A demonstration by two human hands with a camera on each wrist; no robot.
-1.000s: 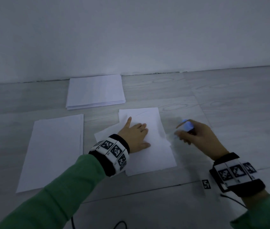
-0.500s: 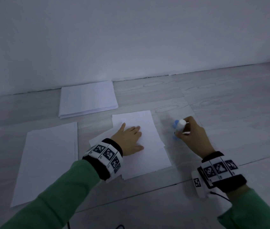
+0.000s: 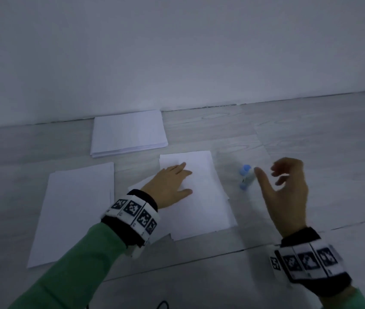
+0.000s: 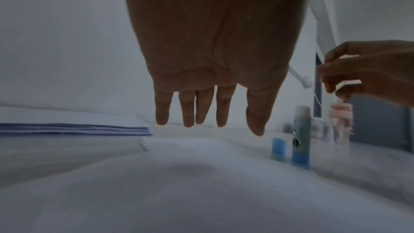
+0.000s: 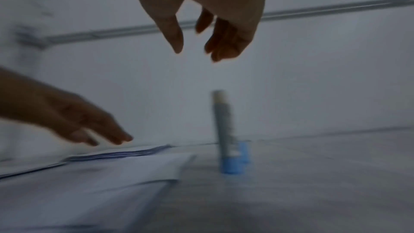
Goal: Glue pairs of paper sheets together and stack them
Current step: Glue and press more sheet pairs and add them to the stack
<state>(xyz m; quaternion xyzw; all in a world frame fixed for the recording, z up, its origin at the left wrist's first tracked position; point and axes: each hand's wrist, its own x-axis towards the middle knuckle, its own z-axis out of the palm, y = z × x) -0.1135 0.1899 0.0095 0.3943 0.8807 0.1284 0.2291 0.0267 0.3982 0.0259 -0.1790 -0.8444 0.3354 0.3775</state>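
Here right hand (image 3: 285, 192) hovers above glue stick (image 3: 245, 179).

**Readable marks: almost nothing**

I can make out only one number: "53", printed sideways on a small white tag (image 3: 275, 263) at the lower right of the head view, beside the coded wristband (image 3: 310, 262). The label on the glue stick (image 4: 301, 135) is too blurred for me to read.

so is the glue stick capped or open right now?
Open: the glue stick stands upright with its tip bare, and its blue cap sits beside it.
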